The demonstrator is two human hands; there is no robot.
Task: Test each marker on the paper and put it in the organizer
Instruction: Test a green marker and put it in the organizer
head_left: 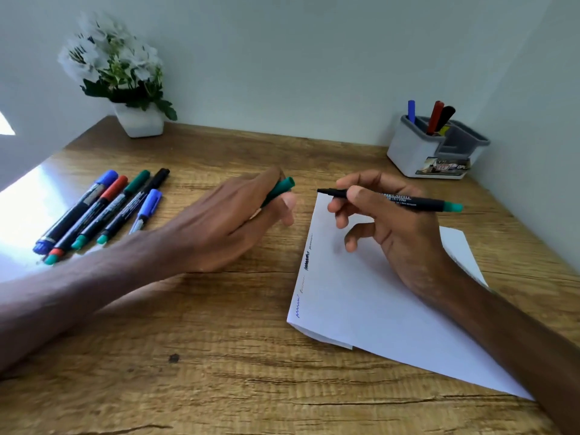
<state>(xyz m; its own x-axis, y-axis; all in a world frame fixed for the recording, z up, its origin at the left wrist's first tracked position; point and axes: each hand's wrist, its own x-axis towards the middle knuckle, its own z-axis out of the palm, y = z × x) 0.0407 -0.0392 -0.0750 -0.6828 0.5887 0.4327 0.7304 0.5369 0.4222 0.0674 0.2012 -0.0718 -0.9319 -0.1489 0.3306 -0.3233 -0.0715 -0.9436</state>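
Pinching the uncapped green marker [398, 200] in the right hand [392, 224], thumb and forefinger clamped on the barrel near the black tip, right of centre frame. Holding it nearly level, tip pointing left over the upper corner of the paper [361, 309]; cannot tell whether tip touches the sheet. Clasping the green cap [281, 188] in the left hand [226, 221], fingers curled round it, centre frame, just left of the paper, above the wooden desk [219, 356]. Noting four scribbles down the paper's left edge: blue lowest, then a faint one, a black one, another faint one. Locating the organizer [417, 152] in the upper right against the wall, white with grey rim, well apart from both hands; housing a blue marker [411, 111], a red marker [435, 116] and a black marker [446, 116], all upright. Counting five capped markers [106, 208] lying side by side at left of frame, partly in glare. Logging a white flower pot [139, 122] in the upper left.
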